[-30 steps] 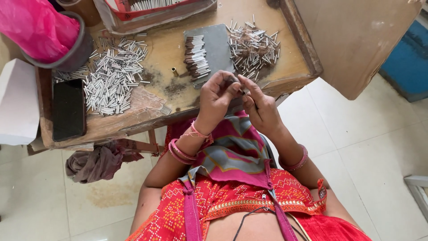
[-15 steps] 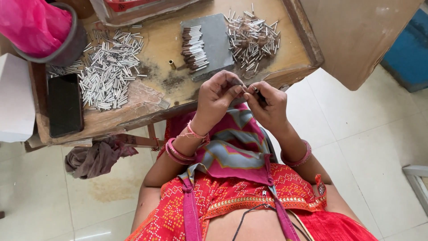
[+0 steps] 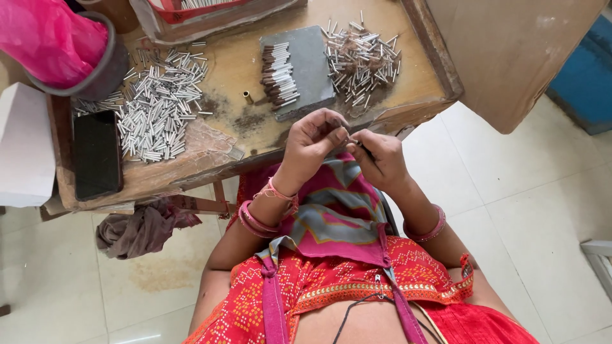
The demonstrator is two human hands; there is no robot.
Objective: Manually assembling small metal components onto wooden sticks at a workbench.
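My left hand [image 3: 313, 141] and my right hand [image 3: 377, 159] meet over my lap, just in front of the low wooden table [image 3: 236, 70]. The fingertips of both pinch one small thin metal tube [image 3: 347, 137] between them; the right hand also seems to hold a thin dark tool, mostly hidden by fingers. On the table a grey slab [image 3: 312, 64] carries a neat row of dark-tipped tubes [image 3: 278, 75]. A loose pile of silver tubes [image 3: 362, 58] lies to its right. A larger heap of silver tubes [image 3: 156, 105] lies at the table's left.
A black phone [image 3: 97, 154] lies at the table's left edge beside a white box [image 3: 22, 150]. A pink bag sits in a dark bowl [image 3: 57, 44] at far left. A brown cloth [image 3: 137, 230] lies on the tiled floor. A cardboard sheet [image 3: 510, 51] stands to the right.
The view has shifted a little, so the table sits higher in frame. Both hands stay together on the small tube, with the fingers slightly rearranged.
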